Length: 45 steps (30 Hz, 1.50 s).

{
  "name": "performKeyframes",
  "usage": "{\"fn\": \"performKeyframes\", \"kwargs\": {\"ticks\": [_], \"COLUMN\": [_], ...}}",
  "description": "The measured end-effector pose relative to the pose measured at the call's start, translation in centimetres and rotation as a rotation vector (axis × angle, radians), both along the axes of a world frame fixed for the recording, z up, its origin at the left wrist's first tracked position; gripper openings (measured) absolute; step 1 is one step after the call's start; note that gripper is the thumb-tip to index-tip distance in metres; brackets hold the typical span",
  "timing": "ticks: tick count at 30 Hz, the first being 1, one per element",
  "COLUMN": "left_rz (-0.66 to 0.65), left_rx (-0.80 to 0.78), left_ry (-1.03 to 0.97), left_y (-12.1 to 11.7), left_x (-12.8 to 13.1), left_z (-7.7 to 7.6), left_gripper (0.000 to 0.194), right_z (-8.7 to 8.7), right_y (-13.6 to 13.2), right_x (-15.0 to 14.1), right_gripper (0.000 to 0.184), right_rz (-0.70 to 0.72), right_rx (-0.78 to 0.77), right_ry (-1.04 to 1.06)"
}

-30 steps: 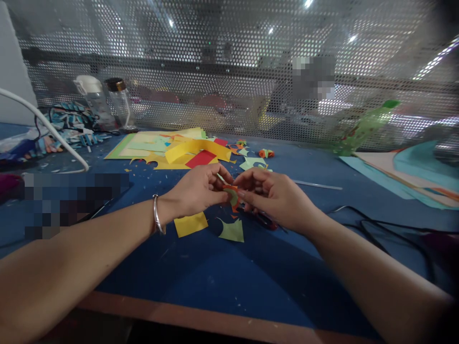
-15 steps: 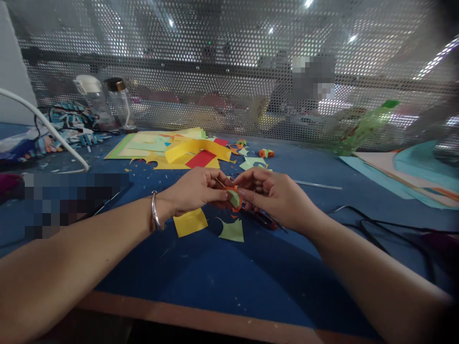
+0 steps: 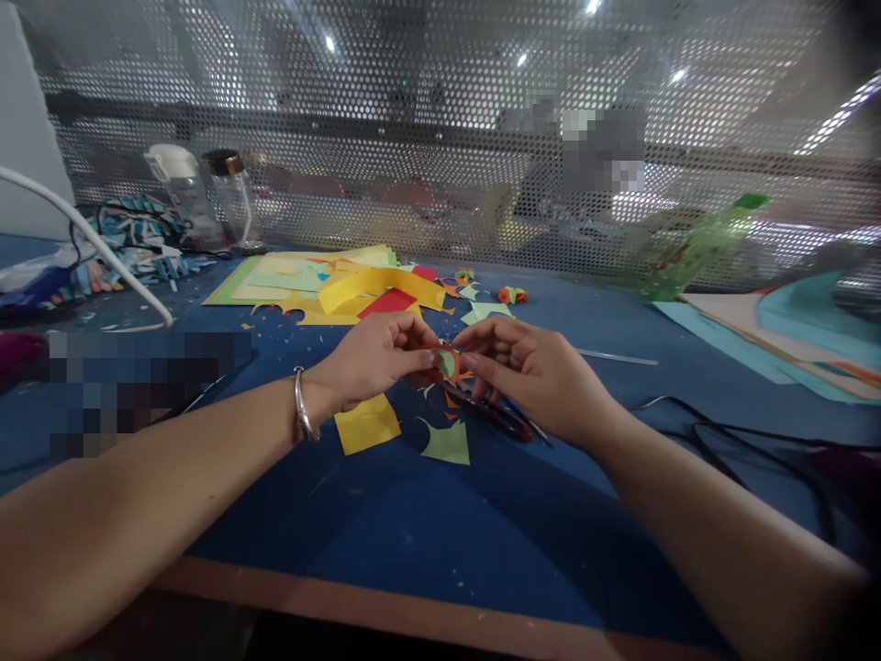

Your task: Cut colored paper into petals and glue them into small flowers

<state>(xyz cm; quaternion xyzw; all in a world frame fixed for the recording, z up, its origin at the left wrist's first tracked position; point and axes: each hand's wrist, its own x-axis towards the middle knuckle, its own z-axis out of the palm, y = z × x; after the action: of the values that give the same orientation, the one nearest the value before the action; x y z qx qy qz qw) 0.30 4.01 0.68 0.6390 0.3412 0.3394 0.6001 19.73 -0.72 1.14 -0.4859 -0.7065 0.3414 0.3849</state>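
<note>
The left hand (image 3: 382,363) pinches a small orange-and-green paper piece (image 3: 447,364), up and left of the handles of the scissors (image 3: 507,420). The right hand (image 3: 533,372) has its fingertips at the right edge; whether they grip, I cannot tell. It looks light, bendable and easily creased or torn, so a gentle hold at opposite edges should suit.

1. A grey, perforated metal panel (image 3: 440,197) is stretching across the background.
2. A clear bottle with a white lid (image 3: 196,211) is standing before the panel's left part.
3. A clear bottle with a shiny brown cap (image 3: 235,204) is standing there too.
4. A translucent green plastic bottle (image 3: 708,250) is tilting near the panel's right part.
5. A white, curved tube (image 3: 88,237) is arching before the panel's left end.
6. Thin black cables (image 3: 716,427) are lying well before its right part.
</note>
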Motion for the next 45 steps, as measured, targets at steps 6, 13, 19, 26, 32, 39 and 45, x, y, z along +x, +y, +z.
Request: {"fn": "performKeyframes", "kwargs": {"ticks": [6, 13, 19, 26, 32, 39, 45], "left_rz": [0.013, -0.042, -0.012, -0.062, -0.129, -0.197, -0.202], "left_rx": [-0.038, -0.045, -0.075, -0.140, -0.223, -0.264, -0.222], "left_ry": [-0.062, -0.077, -0.120, -0.155, -0.191, -0.225, -0.214], "left_y": [0.46, 0.25, 0.48, 0.34, 0.62, 0.65, 0.42], "left_x": [-0.09, 0.06, 0.09, 0.08, -0.19, -0.41, -0.56], "left_z": [-0.33, -0.44, -0.57, -0.18, -0.14, 0.04, 0.16], "left_gripper": [0.016, 0.014, 0.012, 0.013, 0.019, 0.024, 0.026], "right_z": [-0.28, 0.10, 0.18, 0.19, 0.37, 0.58, 0.71], "right_y": [0.18, 0.05, -0.04, -0.13, -0.22, -0.40, -0.36], "right_x": [0.13, 0.06, -0.07, -0.14, -0.25, -0.38, -0.35], "right_gripper": [0.014, 0.013, 0.015, 0.016, 0.018, 0.018, 0.018], "right_rz": [-0.050, -0.048, -0.033, -0.018, -0.021, -0.022, -0.015], "right_rx": [0.060, 0.028, 0.034, 0.046, 0.030, 0.030, 0.007], "right_ry": [-0.027, -0.064, -0.069, -0.064, -0.061, -0.053, -0.052]}}
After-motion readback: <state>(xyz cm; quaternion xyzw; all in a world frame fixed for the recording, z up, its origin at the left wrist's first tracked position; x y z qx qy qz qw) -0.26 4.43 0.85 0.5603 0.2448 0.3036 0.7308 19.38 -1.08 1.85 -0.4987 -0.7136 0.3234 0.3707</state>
